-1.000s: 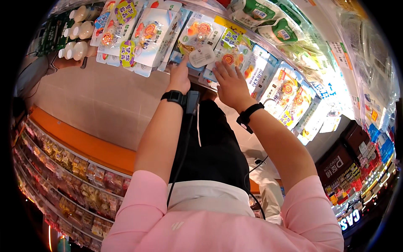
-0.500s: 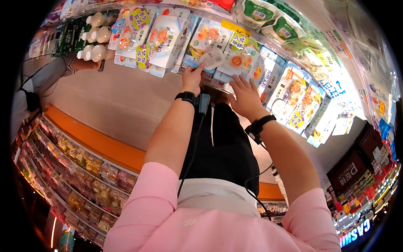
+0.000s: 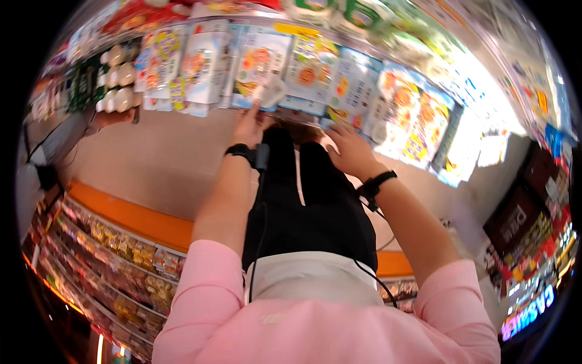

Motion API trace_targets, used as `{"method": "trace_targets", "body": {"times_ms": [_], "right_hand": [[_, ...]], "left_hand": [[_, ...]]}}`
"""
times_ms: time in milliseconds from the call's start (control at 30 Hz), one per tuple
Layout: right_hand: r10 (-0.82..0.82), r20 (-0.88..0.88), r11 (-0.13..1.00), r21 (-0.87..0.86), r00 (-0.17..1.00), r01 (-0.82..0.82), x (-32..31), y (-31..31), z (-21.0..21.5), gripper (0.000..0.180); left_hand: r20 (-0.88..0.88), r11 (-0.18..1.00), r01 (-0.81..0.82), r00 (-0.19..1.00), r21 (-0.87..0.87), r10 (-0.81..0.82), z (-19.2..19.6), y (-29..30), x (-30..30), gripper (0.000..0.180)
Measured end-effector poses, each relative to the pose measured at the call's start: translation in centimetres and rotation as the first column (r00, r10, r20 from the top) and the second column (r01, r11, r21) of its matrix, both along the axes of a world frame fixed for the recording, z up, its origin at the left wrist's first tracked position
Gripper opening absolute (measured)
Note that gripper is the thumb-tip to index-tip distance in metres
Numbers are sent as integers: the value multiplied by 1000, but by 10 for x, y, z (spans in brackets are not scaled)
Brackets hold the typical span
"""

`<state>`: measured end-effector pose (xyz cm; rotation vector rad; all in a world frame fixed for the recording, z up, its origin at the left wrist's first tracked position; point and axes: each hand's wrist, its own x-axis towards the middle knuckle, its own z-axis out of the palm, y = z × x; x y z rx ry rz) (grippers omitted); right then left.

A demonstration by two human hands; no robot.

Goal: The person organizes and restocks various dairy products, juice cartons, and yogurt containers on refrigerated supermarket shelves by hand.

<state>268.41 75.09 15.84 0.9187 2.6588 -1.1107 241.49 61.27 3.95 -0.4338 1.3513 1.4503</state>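
Note:
A row of light-blue and white drink cartons with fruit pictures (image 3: 260,57) stands along the shelf in front of me. My left hand (image 3: 247,128) is at the shelf edge, its fingertips pinched at the lower corner of a small translucent white tag (image 3: 274,93). That tag overlaps the lower part of one carton; motion blurs it. Just below a blue-white carton (image 3: 353,79) is my right hand (image 3: 351,151), fingers apart and nothing in it. Its fingertips are close to the carton's lower edge; whether they touch is unclear.
White-capped bottles (image 3: 118,79) stand at the left end, where another person's hand (image 3: 115,117) reaches in. Green-and-white packs (image 3: 364,13) lie above the cartons. Cables hang from my wrist straps. Behind me runs an orange-edged shelf (image 3: 130,212) of packaged food.
The shelf and cartons have shifted left in view. My left hand and the tag shifted left with them. My right hand has dropped lower, away from the carton face, toward its bottom edge.

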Motion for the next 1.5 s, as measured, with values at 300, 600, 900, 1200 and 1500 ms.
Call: {"method": "trace_targets", "body": {"times_ms": [300, 600, 900, 1200, 1500], "right_hand": [[-204, -44, 947, -261, 978, 186, 80, 24, 22, 18], [-767, -65, 638, 36, 639, 769, 157, 59, 24, 48], [-721, 349, 567, -201, 599, 799, 173, 105, 9, 63], [-764, 224, 518, -346, 605, 782, 179, 108, 45, 50], [-701, 58, 642, -382, 711, 664, 145, 93, -7, 67]], "left_hand": [[-51, 978, -14, 999, -207, 4, 14, 43, 42, 27], [-22, 909, 410, 911, -72, -413, 92, 107, 201, 29], [-72, 698, 716, 697, 22, -713, 80, 215, 258, 55], [-241, 717, 697, 694, -7, -678, 121, 205, 266, 54], [-250, 766, 642, 735, -42, -630, 89, 176, 221, 59]]}}
